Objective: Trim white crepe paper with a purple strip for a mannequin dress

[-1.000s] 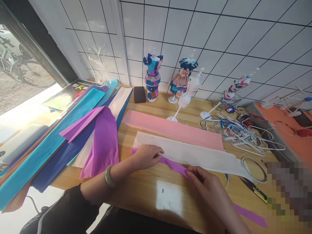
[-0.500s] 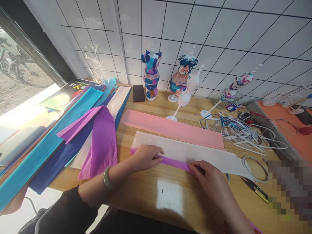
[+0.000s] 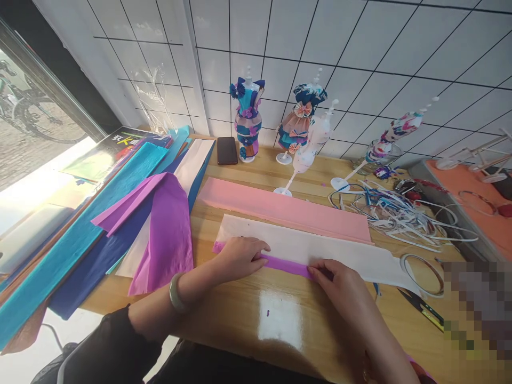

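A narrow purple crepe paper strip (image 3: 286,265) lies along the near edge of a long white crepe paper piece (image 3: 288,242). My left hand (image 3: 242,257) is closed at the strip's left part, thumb and fingertips pressing it down. My right hand (image 3: 338,277) pinches the strip farther right between thumb and forefinger. Between the two hands the strip looks flat and taut. Beyond the white piece lies a folded pink paper strip (image 3: 284,208). What the right palm covers is hidden.
Folded purple paper (image 3: 171,229) and blue paper strips (image 3: 116,205) lie at left. A phone (image 3: 228,151) and small dressed mannequins (image 3: 248,125) stand along the tiled wall. At right are tangled ribbons (image 3: 396,216), a tape roll (image 3: 422,274) and scissors (image 3: 422,308).
My right hand has shifted very slightly left along the purple strip. My left hand stays put. The camera view has tilted a little.
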The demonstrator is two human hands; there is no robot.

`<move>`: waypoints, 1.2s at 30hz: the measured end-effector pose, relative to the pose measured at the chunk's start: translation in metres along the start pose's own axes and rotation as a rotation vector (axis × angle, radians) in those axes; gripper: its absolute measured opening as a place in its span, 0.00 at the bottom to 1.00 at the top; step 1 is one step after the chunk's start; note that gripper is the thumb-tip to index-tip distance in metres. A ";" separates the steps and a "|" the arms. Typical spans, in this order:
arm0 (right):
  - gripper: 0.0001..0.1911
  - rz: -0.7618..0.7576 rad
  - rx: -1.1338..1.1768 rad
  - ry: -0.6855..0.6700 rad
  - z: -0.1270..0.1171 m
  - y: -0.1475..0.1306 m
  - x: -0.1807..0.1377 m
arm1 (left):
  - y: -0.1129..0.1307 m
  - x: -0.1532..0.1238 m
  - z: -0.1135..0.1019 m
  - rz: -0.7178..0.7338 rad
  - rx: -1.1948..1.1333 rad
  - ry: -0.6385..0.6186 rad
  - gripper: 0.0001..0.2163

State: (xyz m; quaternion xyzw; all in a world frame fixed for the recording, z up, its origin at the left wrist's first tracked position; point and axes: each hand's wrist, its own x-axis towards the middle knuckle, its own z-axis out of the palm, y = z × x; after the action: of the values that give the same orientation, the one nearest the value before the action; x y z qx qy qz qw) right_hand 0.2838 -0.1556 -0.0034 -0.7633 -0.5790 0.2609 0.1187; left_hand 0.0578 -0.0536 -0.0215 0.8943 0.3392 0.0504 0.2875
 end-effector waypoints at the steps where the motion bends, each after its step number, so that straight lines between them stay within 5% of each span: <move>1: 0.14 0.003 0.002 -0.004 0.000 0.000 0.000 | 0.000 0.000 0.000 0.000 0.000 0.000 0.12; 20: 0.09 0.072 0.001 -0.069 0.003 0.006 0.012 | 0.000 -0.001 0.003 0.015 0.064 -0.006 0.12; 36: 0.07 0.000 0.116 -0.160 -0.003 0.012 0.024 | 0.018 -0.018 0.011 0.211 0.552 -0.036 0.28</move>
State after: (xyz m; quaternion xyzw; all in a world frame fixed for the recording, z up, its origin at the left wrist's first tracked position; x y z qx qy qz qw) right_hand 0.2994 -0.1359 -0.0132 -0.7318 -0.5706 0.3541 0.1162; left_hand 0.0574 -0.0811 -0.0188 0.9697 0.2401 -0.0303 0.0327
